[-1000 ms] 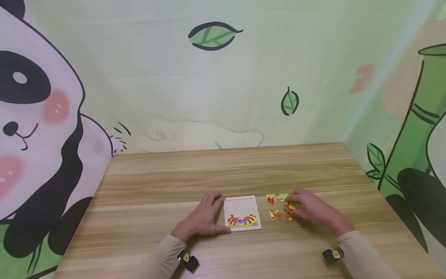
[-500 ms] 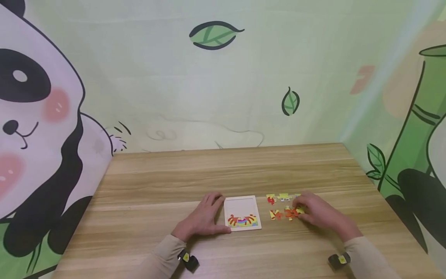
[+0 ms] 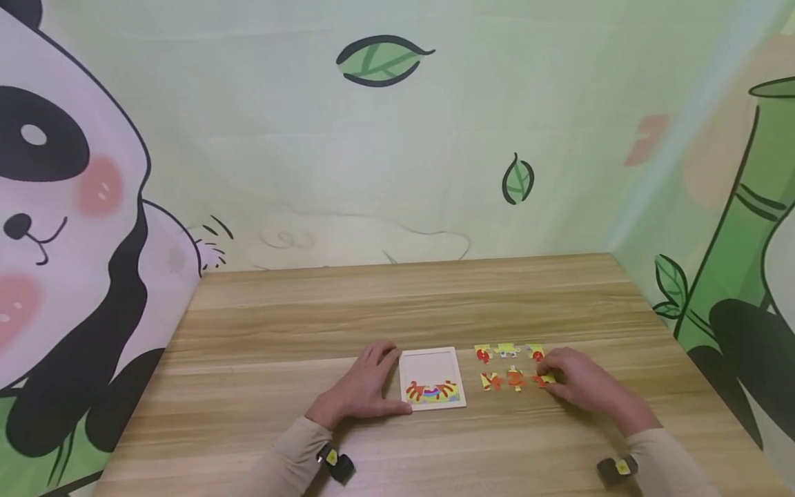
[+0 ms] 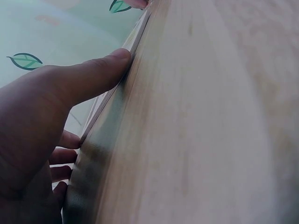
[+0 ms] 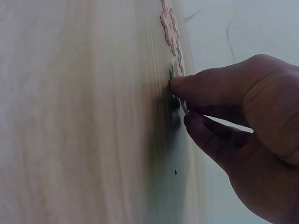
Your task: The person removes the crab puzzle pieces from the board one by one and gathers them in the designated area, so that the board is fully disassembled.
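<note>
A square, white-rimmed puzzle tray (image 3: 460,376) lies on the table, with part of a red, yellow and blue picture filling its lower section. My left hand (image 3: 359,385) rests against the tray's left side, thumb at the near corner and fingertips near the far one. In the left wrist view the straight thumb (image 4: 100,77) touches the tray's edge. To the right, my right hand (image 3: 584,381) pinches a red-and-yellow puzzle piece (image 3: 542,380) between thumb and fingers, low over the table. The fingers partly hide that piece.
Several loose puzzle pieces lie in two rows right of the tray, among them an orange one (image 3: 515,379) and one with eyes (image 3: 507,351). The wooden table (image 3: 348,310) meets a cloth backdrop (image 3: 298,138) painted with pandas and leaves.
My right hand has moved to the right along the pieces, uncovering the top right and middle bottom ones. It pinches the bottom right piece now. The left hand and tray stay put.
</note>
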### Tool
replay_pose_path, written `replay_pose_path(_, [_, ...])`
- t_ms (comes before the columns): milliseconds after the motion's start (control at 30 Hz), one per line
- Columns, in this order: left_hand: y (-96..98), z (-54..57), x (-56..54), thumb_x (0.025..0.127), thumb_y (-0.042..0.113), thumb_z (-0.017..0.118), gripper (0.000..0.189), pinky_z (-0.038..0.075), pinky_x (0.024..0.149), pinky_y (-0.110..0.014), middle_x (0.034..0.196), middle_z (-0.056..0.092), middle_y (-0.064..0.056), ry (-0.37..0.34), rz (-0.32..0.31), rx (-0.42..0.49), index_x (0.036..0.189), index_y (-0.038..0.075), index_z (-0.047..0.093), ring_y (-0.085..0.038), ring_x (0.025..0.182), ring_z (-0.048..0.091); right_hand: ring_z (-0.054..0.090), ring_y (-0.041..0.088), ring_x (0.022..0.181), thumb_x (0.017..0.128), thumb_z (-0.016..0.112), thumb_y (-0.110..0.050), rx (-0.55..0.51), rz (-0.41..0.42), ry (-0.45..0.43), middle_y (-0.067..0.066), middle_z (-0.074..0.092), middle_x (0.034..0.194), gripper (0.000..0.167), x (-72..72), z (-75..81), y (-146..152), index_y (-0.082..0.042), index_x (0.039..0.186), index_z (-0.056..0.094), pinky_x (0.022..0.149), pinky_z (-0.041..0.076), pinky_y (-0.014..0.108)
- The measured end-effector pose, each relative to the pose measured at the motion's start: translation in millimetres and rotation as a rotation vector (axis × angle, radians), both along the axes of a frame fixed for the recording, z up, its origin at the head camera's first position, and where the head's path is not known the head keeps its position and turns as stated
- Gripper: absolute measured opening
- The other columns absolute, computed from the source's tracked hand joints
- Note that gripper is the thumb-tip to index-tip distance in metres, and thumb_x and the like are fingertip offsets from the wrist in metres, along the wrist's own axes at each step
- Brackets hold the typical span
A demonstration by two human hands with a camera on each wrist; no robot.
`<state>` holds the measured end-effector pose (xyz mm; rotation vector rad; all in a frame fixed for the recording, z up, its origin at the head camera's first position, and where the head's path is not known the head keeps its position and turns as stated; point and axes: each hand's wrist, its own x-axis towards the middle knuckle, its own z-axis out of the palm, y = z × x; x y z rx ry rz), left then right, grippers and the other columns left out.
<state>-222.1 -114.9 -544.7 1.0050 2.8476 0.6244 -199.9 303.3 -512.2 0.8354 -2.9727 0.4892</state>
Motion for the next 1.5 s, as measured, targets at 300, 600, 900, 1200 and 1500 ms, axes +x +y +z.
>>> replay_pose_path(300, [-0.3, 0.3, 0.0, 0.073, 0.069, 0.070, 0.106, 0.031, 0.115, -0.046, 0.147, 0.035, -0.016, 0.007, -0.002, 0.007, 0.147, 0.000, 0.037, -0.031, 0.136, 0.033, 0.063, 0.025, 0.096, 0.077, 0.079, -0.008, 0.007, -0.035, -0.055, 0.001, 0.067, 0.100, 0.018, 0.9, 2.8, 1, -0.015, 0.093, 0.073, 0.086, 0.053, 0.048])
replay_pose_path(600, [-0.6, -1.1, -0.5, 0.073, 0.069, 0.070, 0.106, 0.030, 0.116, -0.047, 0.147, 0.035, -0.015, -0.003, -0.007, 0.003, 0.147, 0.001, 0.037, -0.031, 0.137, 0.032, 0.063, 0.026, 0.095, 0.078, 0.078, -0.008, 0.012, -0.013, -0.062, 0.003, 0.067, 0.101, 0.018, 2.2, 4.2, 1, -0.014, 0.094, 0.074, 0.085, 0.053, 0.048])
replay_pose_path(900, [-0.8, -1.1, -0.2, 0.074, 0.069, 0.069, 0.105, 0.031, 0.115, -0.046, 0.146, 0.036, -0.015, 0.008, -0.013, 0.008, 0.146, 0.000, 0.038, -0.031, 0.136, 0.033, 0.064, 0.025, 0.095, 0.077, 0.078, -0.008, 0.017, -0.023, -0.057, 0.003, 0.068, 0.100, 0.019, 0.7, 4.1, 0, -0.014, 0.094, 0.073, 0.085, 0.054, 0.047])
replay_pose_path(1200, [-0.4, 0.6, -1.6, 0.073, 0.067, 0.071, 0.106, 0.030, 0.116, -0.047, 0.147, 0.035, -0.015, -0.003, -0.006, 0.000, 0.147, 0.001, 0.036, -0.031, 0.137, 0.032, 0.063, 0.017, 0.087, 0.079, 0.079, -0.012, -0.044, -0.019, 0.019, -0.002, 0.068, 0.093, 0.020, -3.6, 5.3, -6, -0.010, 0.098, 0.072, 0.078, 0.054, 0.040])
replay_pose_path(1500, [-0.1, 0.4, 0.0, 0.073, 0.069, 0.070, 0.106, 0.030, 0.116, -0.046, 0.148, 0.034, -0.015, -0.007, -0.003, -0.002, 0.147, 0.001, 0.036, -0.031, 0.137, 0.031, 0.064, 0.017, 0.089, 0.082, 0.076, -0.014, -0.071, 0.002, 0.009, 0.003, 0.070, 0.100, 0.030, -8.0, 12.8, -32, -0.005, 0.109, 0.069, 0.079, 0.055, 0.039])
